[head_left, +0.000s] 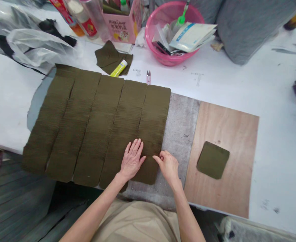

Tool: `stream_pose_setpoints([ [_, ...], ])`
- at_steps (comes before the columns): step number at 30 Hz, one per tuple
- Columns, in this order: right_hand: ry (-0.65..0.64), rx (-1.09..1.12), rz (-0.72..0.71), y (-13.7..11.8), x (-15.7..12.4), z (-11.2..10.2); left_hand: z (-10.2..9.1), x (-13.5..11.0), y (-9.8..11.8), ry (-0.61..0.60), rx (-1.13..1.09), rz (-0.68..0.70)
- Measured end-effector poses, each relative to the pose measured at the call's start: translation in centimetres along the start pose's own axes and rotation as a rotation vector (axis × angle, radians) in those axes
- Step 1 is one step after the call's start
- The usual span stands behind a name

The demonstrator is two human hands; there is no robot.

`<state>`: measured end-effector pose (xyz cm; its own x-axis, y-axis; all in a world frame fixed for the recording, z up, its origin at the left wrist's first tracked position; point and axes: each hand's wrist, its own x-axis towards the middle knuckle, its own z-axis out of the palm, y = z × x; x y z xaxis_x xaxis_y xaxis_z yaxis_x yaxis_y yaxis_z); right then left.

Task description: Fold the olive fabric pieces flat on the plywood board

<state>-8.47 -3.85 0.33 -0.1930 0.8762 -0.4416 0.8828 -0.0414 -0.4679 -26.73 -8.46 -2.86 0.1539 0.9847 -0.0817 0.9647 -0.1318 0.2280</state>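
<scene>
The fingers (137, 148) of the left hand (132, 161) lie outstretched and close together, thumb spread, palm down on the dark olive pieces (104, 114), gripping nothing. The right hand (168, 165), just beside it near the center of the frame, has curled fingers and its thumb reaching left over the outermost column's right edge; whether they pinch a piece I cannot tell. The olive pieces overlap in five long columns, filling the left and middle of the frame. To their right, a gray board (180, 124) shows, then a wooden board (225, 124) bearing a single olive square (213, 160), at right of center. Above the columns, on the white tabletop (238, 87), lie small snips (148, 78) and a yellow tube (119, 68) on a dark scrap (107, 55). A pink basin (158, 59) stands at top center, a pink box (120, 27) left of it, and clear plastic (37, 47) fills the upper left.
</scene>
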Motion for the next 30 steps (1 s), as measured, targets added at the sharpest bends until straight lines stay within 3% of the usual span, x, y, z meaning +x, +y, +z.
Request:
stream_pose_setpoints([
  [24, 0.047, -0.171, 0.063, -1.2, -0.1, 0.9, -0.4, 0.2, 0.5, -0.009, 0.034, -0.004],
  [30, 0.056, -0.11, 0.13, -2.1, -0.5, 0.9, -0.2, -0.2, 1.2, 0.08, -0.005, 0.066],
])
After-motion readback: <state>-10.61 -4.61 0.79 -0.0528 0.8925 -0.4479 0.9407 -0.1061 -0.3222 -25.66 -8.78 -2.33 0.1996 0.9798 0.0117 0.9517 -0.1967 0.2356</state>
